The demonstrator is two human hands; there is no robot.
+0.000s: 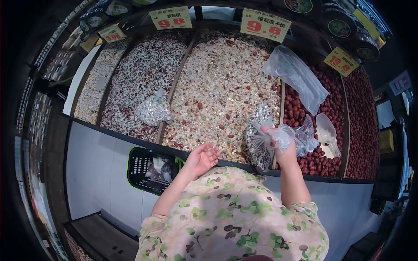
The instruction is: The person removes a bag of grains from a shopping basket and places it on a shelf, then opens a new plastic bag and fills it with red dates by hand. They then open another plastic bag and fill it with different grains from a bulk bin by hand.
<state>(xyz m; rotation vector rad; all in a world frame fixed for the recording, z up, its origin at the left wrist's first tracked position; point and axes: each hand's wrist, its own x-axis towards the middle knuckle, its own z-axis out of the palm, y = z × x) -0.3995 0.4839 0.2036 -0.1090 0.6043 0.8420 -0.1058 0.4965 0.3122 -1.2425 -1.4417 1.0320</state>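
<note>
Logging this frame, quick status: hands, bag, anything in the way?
Right hand gripping the neck of a filled clear bag. Left hand open, nothing visible in it. Nearby clutter: white scoop on red dates, right of the bag.

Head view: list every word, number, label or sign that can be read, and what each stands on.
"3.98": far-left price card
"紫薯粥", "9.8": second price card from the left
"银耳莲子粥", "9.8": third price card
"19.8": far-right price card
Too small or blurred to read: the cards' remaining fine print, the round labels at the top right, and the sign at the right edge.
</note>
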